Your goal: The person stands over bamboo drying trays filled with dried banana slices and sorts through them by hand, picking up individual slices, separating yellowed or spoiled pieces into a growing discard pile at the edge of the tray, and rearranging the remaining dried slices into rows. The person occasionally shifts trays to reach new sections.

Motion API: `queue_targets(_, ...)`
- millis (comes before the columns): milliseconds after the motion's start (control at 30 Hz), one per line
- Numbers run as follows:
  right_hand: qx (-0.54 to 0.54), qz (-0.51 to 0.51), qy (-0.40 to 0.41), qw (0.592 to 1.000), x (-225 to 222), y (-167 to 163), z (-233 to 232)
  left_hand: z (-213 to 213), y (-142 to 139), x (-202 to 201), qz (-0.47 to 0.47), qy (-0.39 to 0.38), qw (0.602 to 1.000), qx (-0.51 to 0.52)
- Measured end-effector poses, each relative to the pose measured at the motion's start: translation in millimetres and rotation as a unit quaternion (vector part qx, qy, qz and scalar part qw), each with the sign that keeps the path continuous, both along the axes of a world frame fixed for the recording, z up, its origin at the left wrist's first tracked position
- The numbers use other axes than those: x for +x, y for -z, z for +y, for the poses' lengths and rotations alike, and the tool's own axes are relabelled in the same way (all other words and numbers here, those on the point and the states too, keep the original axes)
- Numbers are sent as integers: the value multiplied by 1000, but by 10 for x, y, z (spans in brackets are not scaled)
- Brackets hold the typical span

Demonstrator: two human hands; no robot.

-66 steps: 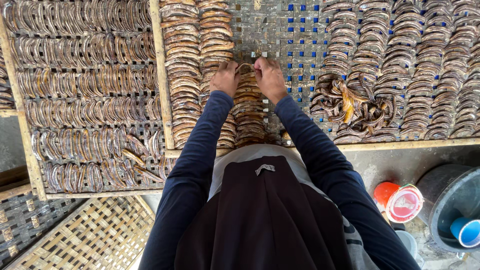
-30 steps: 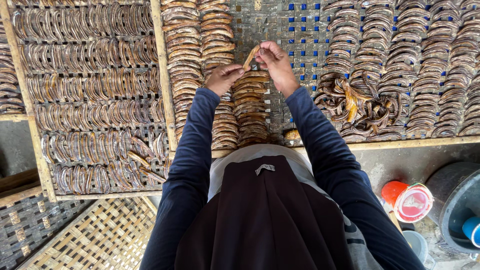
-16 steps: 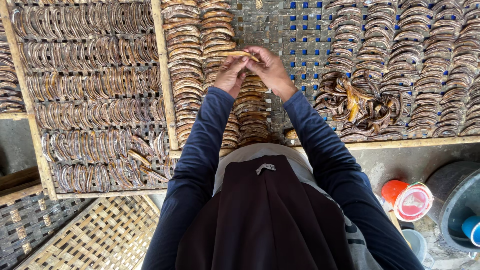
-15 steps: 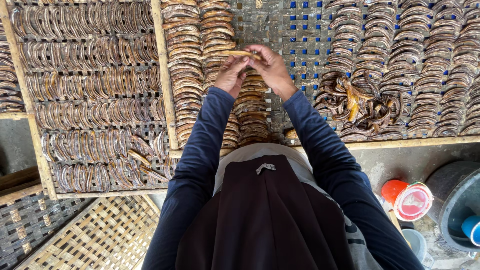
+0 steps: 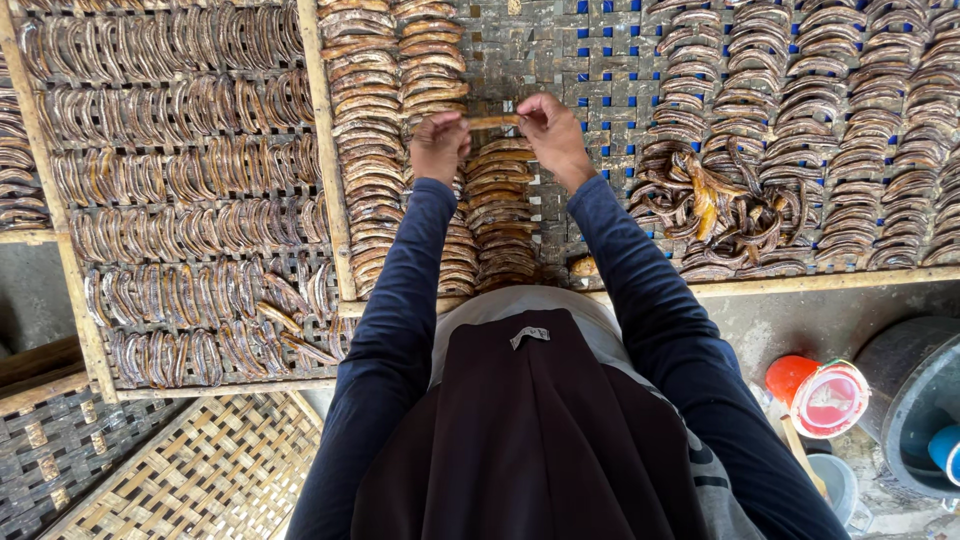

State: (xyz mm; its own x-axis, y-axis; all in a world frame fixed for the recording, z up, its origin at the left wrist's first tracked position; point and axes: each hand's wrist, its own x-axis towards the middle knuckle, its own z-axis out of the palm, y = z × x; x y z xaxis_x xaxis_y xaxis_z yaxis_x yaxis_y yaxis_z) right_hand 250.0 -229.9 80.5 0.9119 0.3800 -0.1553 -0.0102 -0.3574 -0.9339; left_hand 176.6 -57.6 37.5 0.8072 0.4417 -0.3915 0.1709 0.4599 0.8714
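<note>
Head view, the only one: both hands were up over a woven drying tray (image 5: 560, 50), each pinching one end of a thin brown strip (image 5: 492, 121) held level between them. Left hand (image 5: 440, 145) had its fingers pressed together on the strip's near-left end; right hand (image 5: 548, 130) pinched the other end, thumb and fingers closed on it. The strip hung just above the top of a short stack (image 5: 500, 215) of similar curved brown pieces, which ran from right under the grip back toward the body. Left of the grip stood two longer, fuller columns (image 5: 385, 150); right of it was bare blue-and-grey weave, then further right more columns and a loose tangled pile (image 5: 725, 215). Beyond the left hand, past a wooden rail (image 5: 320, 150), a second tray (image 5: 190, 200) held rows of darker pieces. Well below the right elbow, on the floor, an orange-lidded tub (image 5: 815, 395) and a dark bucket (image 5: 910, 405). Judgement: to do this step well, the strip probably needed keeping taut and level by both pinches, lowered flat against the stack's top piece with the same curve direction, and both ends let go together so it would not roll or skew out of line.
</note>
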Motion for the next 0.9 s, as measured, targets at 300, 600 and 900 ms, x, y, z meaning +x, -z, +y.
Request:
queue_targets(300,-182,-249,-28,951,-153,118,-157,-108,103,-200,10,61,862,503)
queue_targets(600,-189,-323,-23,927,-213,158,-221,-41,236,-257,-49,57,808,585)
queue_targets(900,-257,-356,63,896,-339,187,-1442,-38,290,-685,-88,46,825,556)
